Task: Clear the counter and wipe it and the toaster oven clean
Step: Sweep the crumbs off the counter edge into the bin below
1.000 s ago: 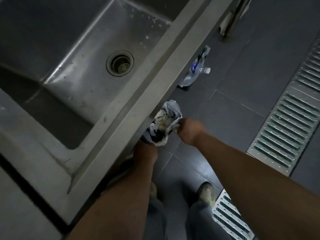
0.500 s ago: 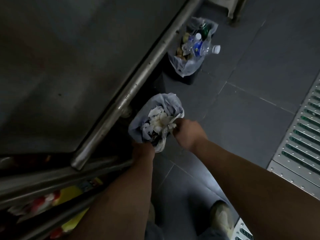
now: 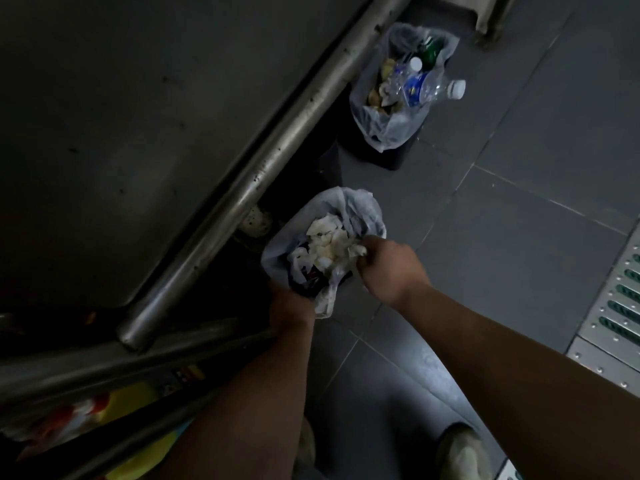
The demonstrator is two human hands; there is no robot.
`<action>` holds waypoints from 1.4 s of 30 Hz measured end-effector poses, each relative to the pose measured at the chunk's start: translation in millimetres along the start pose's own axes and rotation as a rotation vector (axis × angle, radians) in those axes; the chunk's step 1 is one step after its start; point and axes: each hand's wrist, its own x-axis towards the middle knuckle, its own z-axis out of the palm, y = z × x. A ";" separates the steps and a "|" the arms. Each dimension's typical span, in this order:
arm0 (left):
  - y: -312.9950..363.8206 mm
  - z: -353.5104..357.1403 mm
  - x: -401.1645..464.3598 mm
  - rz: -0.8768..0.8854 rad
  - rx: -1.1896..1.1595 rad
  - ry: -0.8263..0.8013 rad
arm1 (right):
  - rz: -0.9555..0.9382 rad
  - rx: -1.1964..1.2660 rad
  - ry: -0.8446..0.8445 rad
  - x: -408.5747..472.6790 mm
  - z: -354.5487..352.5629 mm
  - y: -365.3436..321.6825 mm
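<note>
Both hands are down at a small bin lined with a pale plastic bag [image 3: 360,209], which stands on the floor just beside the steel table's front edge. The right hand [image 3: 389,263] is curled at the bag's near rim, pinching the liner or the crumpled white paper scraps [image 3: 329,244] heaped inside; which of the two is hard to tell. The left hand [image 3: 291,306] grips the bin's near-left side, its fingers hidden beneath the rim. The scraps are piled to the top, so a sharp tug on the thin liner could tip some onto the floor, or tear the plastic where it is bunched. If the bin is lifted unevenly it could knock the rounded steel rail [image 3: 242,188] just above it. A second lined bin [image 3: 391,123] stands farther along, well apart, with a clear plastic bottle [image 3: 433,88] lying across its rim and looking ready to roll off if bumped. The floor is dark grey tile [image 3: 519,237] with pale joints, and a metal drain grate [image 3: 620,306] runs along the right. The table [image 3: 138,98] is dull steel in dim light, with colourful packets [image 3: 104,410] on a shelf underneath. The toaster oven is not in view.
</note>
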 end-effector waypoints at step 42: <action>26.3 -337.7 -358.9 0.398 0.200 -0.125 | 0.083 -0.186 -0.094 -237.4 -318.9 -264.6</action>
